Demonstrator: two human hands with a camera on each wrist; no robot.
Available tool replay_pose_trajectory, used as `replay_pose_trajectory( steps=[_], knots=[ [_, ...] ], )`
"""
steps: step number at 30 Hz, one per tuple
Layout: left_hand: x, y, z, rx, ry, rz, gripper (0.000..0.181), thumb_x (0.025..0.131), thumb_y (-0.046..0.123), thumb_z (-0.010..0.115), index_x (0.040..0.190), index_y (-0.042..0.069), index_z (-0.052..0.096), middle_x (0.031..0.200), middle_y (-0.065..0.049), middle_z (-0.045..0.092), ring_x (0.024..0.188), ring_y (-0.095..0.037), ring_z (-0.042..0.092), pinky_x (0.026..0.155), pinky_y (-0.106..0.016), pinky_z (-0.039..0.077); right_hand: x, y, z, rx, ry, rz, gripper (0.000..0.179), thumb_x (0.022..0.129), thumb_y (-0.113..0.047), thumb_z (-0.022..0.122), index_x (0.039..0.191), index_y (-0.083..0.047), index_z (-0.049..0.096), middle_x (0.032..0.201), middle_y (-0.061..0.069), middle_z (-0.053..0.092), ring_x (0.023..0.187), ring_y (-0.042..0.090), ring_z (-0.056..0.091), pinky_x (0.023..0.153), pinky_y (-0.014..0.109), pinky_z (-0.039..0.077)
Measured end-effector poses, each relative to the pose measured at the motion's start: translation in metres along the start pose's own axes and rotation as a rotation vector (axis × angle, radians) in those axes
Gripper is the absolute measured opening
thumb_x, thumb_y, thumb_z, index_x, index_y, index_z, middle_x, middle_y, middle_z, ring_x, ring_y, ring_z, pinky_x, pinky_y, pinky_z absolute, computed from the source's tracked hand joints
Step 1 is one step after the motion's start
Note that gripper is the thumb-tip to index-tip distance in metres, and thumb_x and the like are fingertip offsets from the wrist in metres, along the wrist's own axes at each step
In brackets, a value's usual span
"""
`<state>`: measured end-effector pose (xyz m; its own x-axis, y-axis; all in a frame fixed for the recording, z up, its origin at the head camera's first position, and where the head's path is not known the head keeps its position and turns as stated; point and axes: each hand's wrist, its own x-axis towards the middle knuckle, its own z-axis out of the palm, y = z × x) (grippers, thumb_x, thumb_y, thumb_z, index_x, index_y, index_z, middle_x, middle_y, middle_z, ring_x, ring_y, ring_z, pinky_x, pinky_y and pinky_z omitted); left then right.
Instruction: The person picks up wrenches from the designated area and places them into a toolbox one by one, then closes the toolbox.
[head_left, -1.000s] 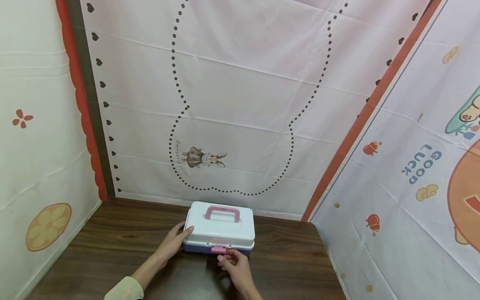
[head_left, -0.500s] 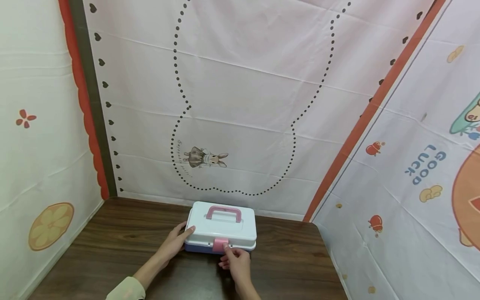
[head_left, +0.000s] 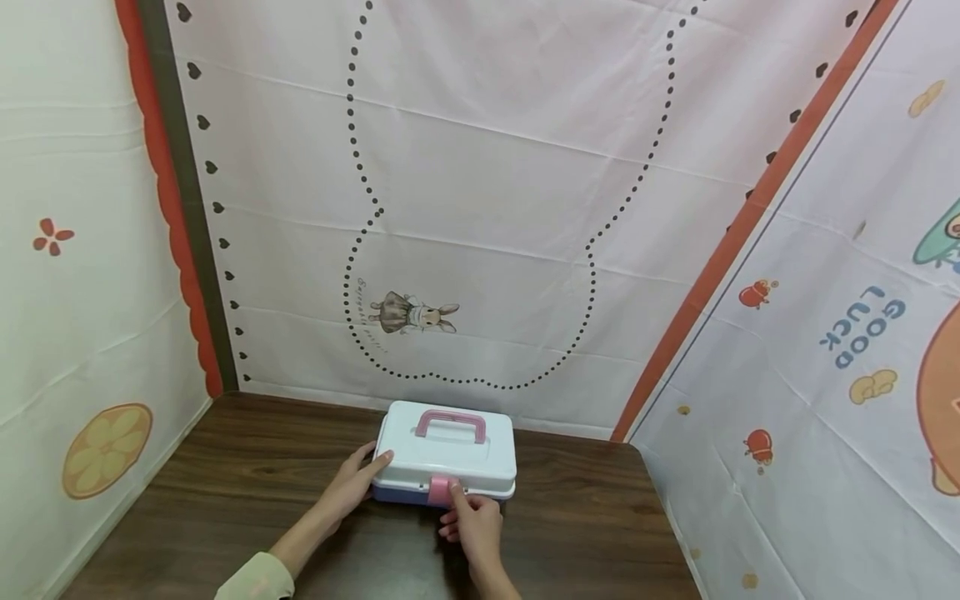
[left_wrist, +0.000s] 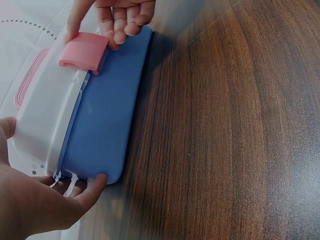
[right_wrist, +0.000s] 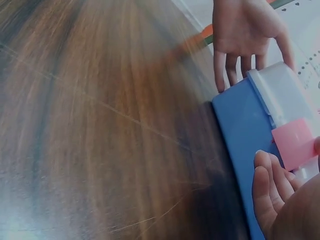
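A small case with a white lid (head_left: 427, 454), a blue base (left_wrist: 100, 115) and a pink carry handle (head_left: 450, 419) sits level on the table. Its pink latch (left_wrist: 85, 50) lies flat across the front seam, over the lid's lower edge. My left hand (head_left: 351, 483) holds the case's left end, thumb on the lid and fingers against the end wall. With its thumb, my right hand (head_left: 477, 525) presses the latch. The other fingers of that hand are loosely bent in front of the blue base, palm upward in the right wrist view.
The dark wood-grain table (head_left: 247, 467) reaches back to a white printed cloth (head_left: 480, 250) hanging close behind the case. More printed cloth stands on both sides, a left cloth (head_left: 75, 333) and a right cloth (head_left: 810, 417).
The latch has swung from sticking outward to lying flat over the lid edge. My right thumb has moved up onto it. The left hand keeps its place on the case.
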<state>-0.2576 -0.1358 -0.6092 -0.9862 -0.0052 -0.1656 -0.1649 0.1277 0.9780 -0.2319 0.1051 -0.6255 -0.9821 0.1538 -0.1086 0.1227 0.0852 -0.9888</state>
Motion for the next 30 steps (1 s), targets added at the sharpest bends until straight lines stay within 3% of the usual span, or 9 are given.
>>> replay_pose_trajectory(
  steps=[6, 16, 20, 27, 30],
  knots=[
    [0.0, 0.001, 0.001, 0.002, 0.001, -0.001, 0.1, 0.102, 0.063, 0.06, 0.164, -0.006, 0.023, 0.164, -0.037, 0.025, 0.145, -0.049, 0.042, 0.111, -0.06, 0.047, 0.003, 0.009, -0.004, -0.02, -0.059, 0.022, 0.06, 0.099, -0.05, 0.073, 0.085, 0.009, 0.074, 0.067, 0.017, 0.072, 0.05, 0.02, 0.07, 0.047, 0.03, 0.059],
    [-0.001, 0.001, 0.0, 0.107, 0.043, 0.054, 0.095, 0.102, 0.062, 0.06, 0.16, -0.007, 0.032, 0.163, -0.037, 0.03, 0.139, -0.046, 0.047, 0.102, -0.053, 0.056, 0.01, 0.011, -0.012, -0.09, -0.176, 0.005, 0.067, 0.101, -0.057, 0.067, 0.076, 0.005, 0.071, 0.06, 0.011, 0.068, 0.043, 0.014, 0.063, 0.04, 0.025, 0.051],
    [0.003, 0.002, -0.001, 0.093, 0.029, 0.046, 0.093, 0.103, 0.059, 0.061, 0.16, -0.007, 0.031, 0.161, -0.038, 0.03, 0.135, -0.046, 0.052, 0.1, -0.054, 0.057, 0.011, 0.009, -0.012, -0.059, -0.192, 0.018, 0.062, 0.103, -0.051, 0.066, 0.078, 0.005, 0.072, 0.061, 0.01, 0.069, 0.045, 0.013, 0.063, 0.042, 0.025, 0.052],
    [0.007, 0.006, -0.004, 0.12, 0.023, 0.005, 0.094, 0.103, 0.06, 0.059, 0.164, -0.004, 0.027, 0.164, -0.036, 0.024, 0.142, -0.048, 0.042, 0.11, -0.061, 0.048, 0.013, 0.0, -0.012, 0.041, -0.267, 0.123, 0.057, 0.103, -0.045, 0.068, 0.087, 0.01, 0.072, 0.065, 0.007, 0.069, 0.051, 0.013, 0.065, 0.047, 0.025, 0.054],
    [0.008, 0.005, -0.003, 0.122, 0.017, -0.002, 0.094, 0.103, 0.06, 0.059, 0.164, -0.004, 0.026, 0.163, -0.037, 0.024, 0.14, -0.047, 0.044, 0.11, -0.06, 0.049, 0.014, -0.002, -0.013, 0.06, -0.294, 0.151, 0.056, 0.102, -0.042, 0.067, 0.091, 0.013, 0.072, 0.067, 0.008, 0.07, 0.053, 0.013, 0.067, 0.049, 0.025, 0.056]
  ],
)
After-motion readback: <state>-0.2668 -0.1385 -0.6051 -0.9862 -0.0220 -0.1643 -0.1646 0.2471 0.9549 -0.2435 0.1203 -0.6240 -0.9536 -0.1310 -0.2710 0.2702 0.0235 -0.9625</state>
